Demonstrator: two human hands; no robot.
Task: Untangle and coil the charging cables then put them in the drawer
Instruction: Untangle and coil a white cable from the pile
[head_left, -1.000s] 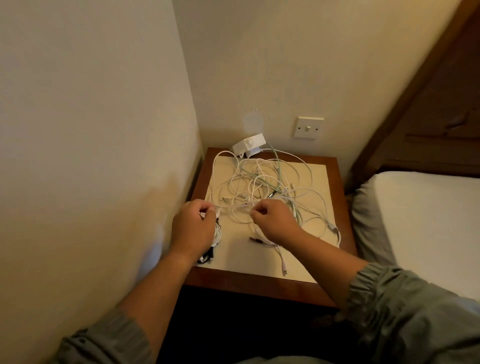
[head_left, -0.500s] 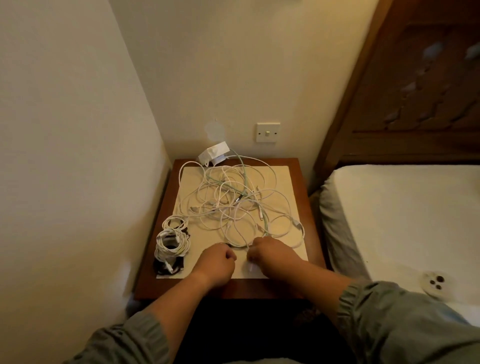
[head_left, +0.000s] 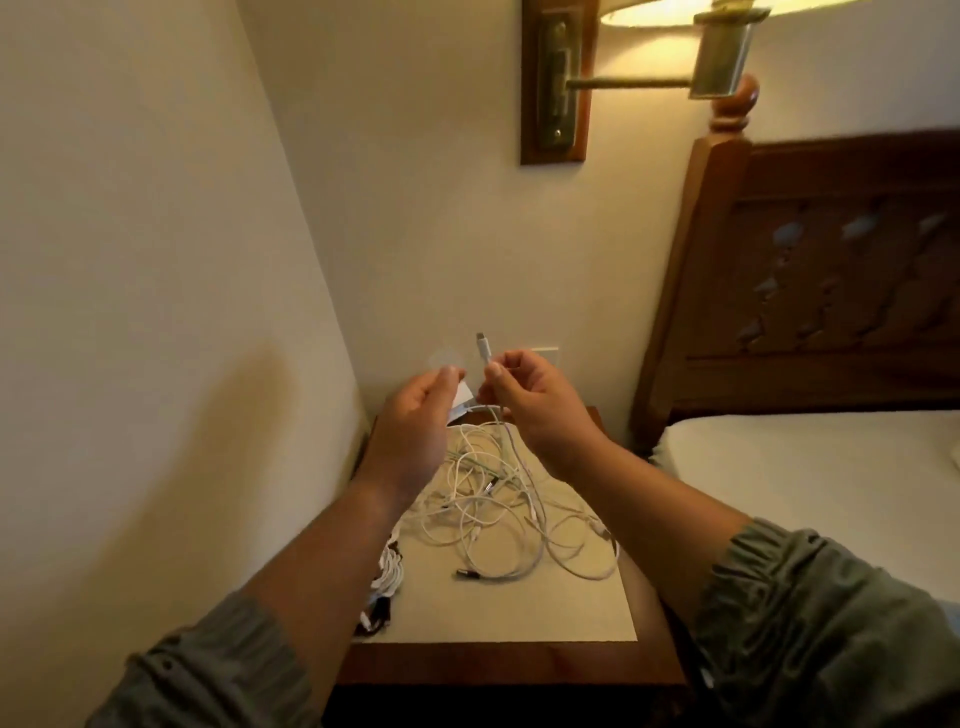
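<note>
Cables (head_left: 488, 512) lie in a loose white tangle on the pale top of the nightstand (head_left: 509, 662), toward its far half. We hold both hands up above them, near the wall. Our right hand (head_left: 535, 400) pinches one white cable between thumb and fingertips just below its plug (head_left: 481, 347), which points straight up. From that pinch the cable drops down into the tangle. Our left hand (head_left: 410, 421) hangs just beside the right, fingers reaching toward it. It is blurred, and we cannot tell whether it grips anything. A white charger block (head_left: 461, 404) shows between the two hands, at the back of the nightstand. By the left edge a coiled cable (head_left: 392, 571) lies apart from the tangle, partly hidden by our left forearm. A bed (head_left: 805, 467) with a carved wooden headboard (head_left: 831, 286) stands to the right, and a lit wall lamp (head_left: 701, 52) hangs above.
</note>
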